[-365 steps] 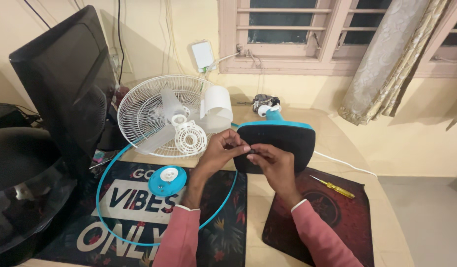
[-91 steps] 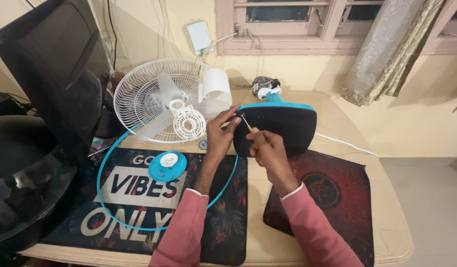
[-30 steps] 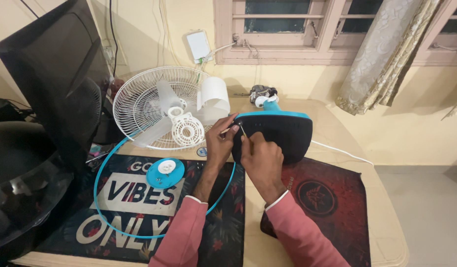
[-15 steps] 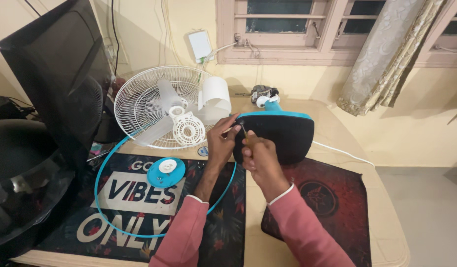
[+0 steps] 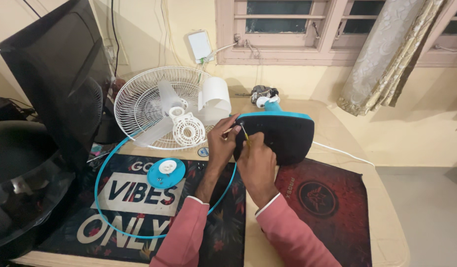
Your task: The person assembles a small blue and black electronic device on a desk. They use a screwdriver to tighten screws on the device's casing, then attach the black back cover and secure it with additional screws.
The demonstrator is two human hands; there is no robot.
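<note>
Steadying smooth black, teal-rimmed fan base [image 5: 280, 136] with left hand [image 5: 220, 140]; right hand [image 5: 257, 159] grip pinching yellow-handled screwdriver [image 5: 244, 132].

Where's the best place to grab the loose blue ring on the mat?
Grip the blue ring at its near-left arc, coming from above. It lies flat on the mat, thin and bare there; its right side runs under the left hand.
</note>
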